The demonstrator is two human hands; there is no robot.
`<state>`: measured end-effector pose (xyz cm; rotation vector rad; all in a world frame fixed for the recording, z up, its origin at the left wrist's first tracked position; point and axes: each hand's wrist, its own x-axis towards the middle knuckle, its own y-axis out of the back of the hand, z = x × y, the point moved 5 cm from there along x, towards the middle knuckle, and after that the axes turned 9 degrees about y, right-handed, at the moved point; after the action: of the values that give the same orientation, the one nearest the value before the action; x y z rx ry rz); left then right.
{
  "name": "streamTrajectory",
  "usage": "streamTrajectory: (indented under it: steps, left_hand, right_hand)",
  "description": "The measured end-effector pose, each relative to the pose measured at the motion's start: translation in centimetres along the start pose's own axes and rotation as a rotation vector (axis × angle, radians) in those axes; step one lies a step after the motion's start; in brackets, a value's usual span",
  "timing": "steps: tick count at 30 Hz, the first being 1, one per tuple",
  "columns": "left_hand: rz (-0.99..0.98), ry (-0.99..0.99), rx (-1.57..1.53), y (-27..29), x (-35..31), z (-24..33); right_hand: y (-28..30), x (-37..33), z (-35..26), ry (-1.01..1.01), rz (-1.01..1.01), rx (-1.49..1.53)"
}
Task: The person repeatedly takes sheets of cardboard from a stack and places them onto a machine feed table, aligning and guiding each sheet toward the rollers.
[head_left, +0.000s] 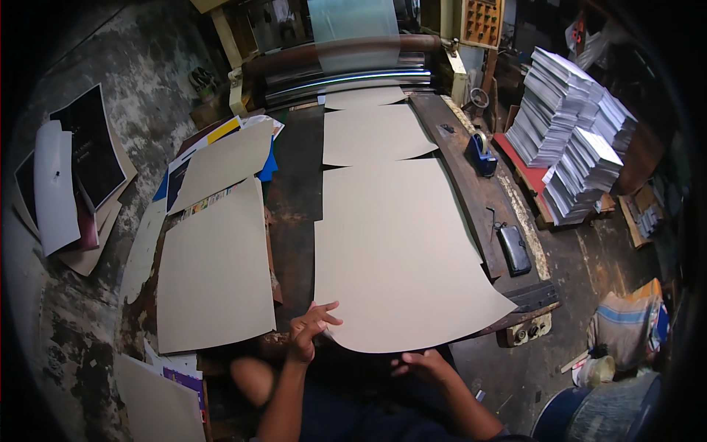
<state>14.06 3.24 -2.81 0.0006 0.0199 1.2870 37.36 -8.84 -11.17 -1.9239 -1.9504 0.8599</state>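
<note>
Dark table, and the big grey sheet lies along it! Left hand at its near-left corner, fingers spread, can't tell if pinching; right hand just off the near edge, fingers loosely parted.

Dim edges, bright glare on metal rollers, black fisheye rim.

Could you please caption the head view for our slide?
Left hand at a beige sheet, right hand near its edge, metal rollers beyond.
</note>
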Motion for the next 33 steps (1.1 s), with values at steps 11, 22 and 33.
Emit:
streamTrajectory:
  steps: [11,22,33]
  left_hand:
    - [-0.14,-0.142,0.38,1.3,0.1,5.6]
    - [0.302,0.132,1.391,15.3,4.4,0.5]
    - [0.145,-0.032,1.037,11.4,-4.7,3.0]
  right_hand:
    - [2.3,-1.4,1.9,-0.251,0.227,0.12]
    - [2.0,-6.6,4.0,-0.311,0.135,0.044]
    - [0.3,-5.3,2.6,-0.313,0.226,0.074]
